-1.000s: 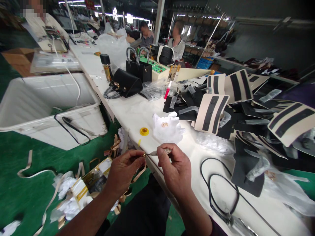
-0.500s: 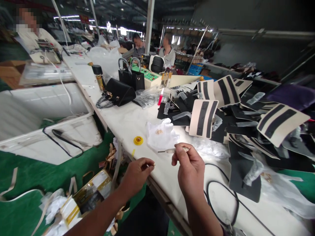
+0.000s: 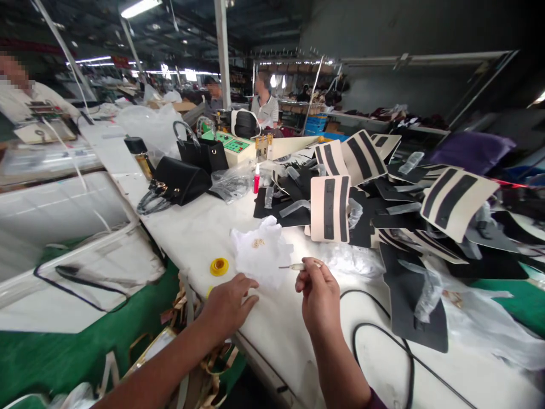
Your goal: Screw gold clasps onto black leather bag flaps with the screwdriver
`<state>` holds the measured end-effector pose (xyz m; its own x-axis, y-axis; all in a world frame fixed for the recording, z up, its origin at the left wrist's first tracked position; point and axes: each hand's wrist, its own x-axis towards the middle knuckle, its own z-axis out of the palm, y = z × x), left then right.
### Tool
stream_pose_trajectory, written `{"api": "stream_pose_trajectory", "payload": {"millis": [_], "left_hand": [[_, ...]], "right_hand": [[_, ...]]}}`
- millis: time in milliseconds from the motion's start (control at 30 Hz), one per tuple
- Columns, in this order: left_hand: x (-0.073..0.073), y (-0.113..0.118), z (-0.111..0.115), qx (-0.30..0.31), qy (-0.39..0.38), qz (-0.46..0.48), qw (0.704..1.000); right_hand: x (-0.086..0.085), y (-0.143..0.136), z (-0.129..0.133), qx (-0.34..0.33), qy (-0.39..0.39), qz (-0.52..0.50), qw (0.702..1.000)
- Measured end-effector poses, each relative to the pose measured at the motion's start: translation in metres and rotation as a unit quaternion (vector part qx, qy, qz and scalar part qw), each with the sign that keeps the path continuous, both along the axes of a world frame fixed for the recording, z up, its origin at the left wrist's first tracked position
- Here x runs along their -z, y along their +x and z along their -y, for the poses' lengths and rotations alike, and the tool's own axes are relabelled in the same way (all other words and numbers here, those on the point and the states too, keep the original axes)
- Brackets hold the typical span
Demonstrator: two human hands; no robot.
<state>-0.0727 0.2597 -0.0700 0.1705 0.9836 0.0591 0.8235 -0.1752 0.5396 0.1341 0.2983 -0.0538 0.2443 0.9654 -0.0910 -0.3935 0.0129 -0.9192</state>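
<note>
My right hand is closed round the pale handle of a thin screwdriver-like tool, whose metal tip points left over the table. Near the table's front edge, my left hand has its thumb and fingers apart, and nothing shows between them. Small gold-coloured pieces lie on a crumpled white sheet beyond both hands. A round yellow container stands just beyond my left hand, left of the sheet.
Black bags and a red bottle stand farther back. Striped beige and black panels are piled to the right. A black cable loops beside my right forearm. A white bin is at the left. Several people are behind.
My left hand has moved left across the table and its thumb and fingertips have parted. The tool stays in my right hand. The view has turned to the right.
</note>
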Motion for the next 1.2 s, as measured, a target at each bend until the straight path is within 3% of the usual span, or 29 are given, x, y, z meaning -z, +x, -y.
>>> {"api": "stream_pose_trajectory", "payload": {"millis": [100,200,367,533,667,800,900,967,1033,1133,1200], "left_hand": [[-0.011,-0.002,-0.026,-0.012,0.053,-0.055,0.997],[-0.018,0.004,-0.068,-0.013,0.055,-0.159,0.986],[-0.004,0.015,-0.125,-0.011,0.028,-0.204,0.978],[0.008,0.011,-0.137,-0.023,0.032,-0.173,0.984],[-0.001,0.011,-0.134,-0.035,0.055,-0.085,0.994],[-0.022,0.01,-0.105,-0.075,0.097,0.033,0.992],[-0.025,0.003,-0.054,-0.147,0.089,0.147,0.974],[-0.014,-0.001,-0.009,-0.223,0.011,0.373,0.901],[0.007,-0.001,0.037,-0.276,-0.057,0.495,0.822],[0.04,0.004,0.093,-0.311,-0.162,0.583,0.732],[0.055,0.008,0.118,-0.322,-0.173,0.602,0.71]], "right_hand": [[0.003,0.002,-0.002,0.01,-0.017,-0.052,0.998],[0.003,0.004,-0.002,0.014,-0.022,-0.082,0.996],[0.003,0.009,0.0,0.005,-0.013,-0.071,0.997],[0.004,0.013,0.0,0.005,-0.009,-0.058,0.998],[0.004,0.013,-0.001,0.007,-0.003,-0.052,0.999],[0.004,0.016,0.0,0.02,0.012,-0.021,1.0],[-0.003,0.014,0.007,0.022,0.03,0.033,0.999],[-0.011,0.004,0.014,-0.003,0.047,0.078,0.996],[-0.019,-0.013,0.02,-0.058,0.063,0.118,0.989],[-0.023,-0.052,0.021,-0.146,0.091,0.187,0.967],[-0.018,-0.079,0.013,-0.18,0.125,0.246,0.944]]}}
